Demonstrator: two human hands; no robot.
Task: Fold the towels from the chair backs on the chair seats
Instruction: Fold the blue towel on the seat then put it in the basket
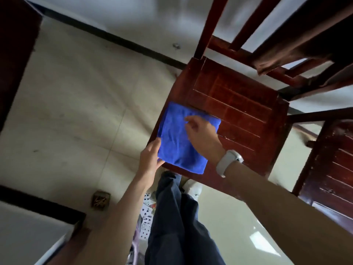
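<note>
Folding on the dark red slatted wooden chair seat [238,104], I had the blue square microfibre towel [179,138] at its front-left corner.
My left hand [150,159] pinched its near edge; my right hand [200,132] lay relaxed on top. Soft, light, limp: best held by corners.

Count: 1 folded blue microfibre towel [177,138], at the front-left corner of its seat. 2 dark red wooden slatted chairs [242,104] [332,169]. 2 bare hands [150,159] [202,134]. 1 white wrist band [228,162]. 1 small brown box [100,201] on the floor. Scattered playing cards [146,217], number unclear.
</note>
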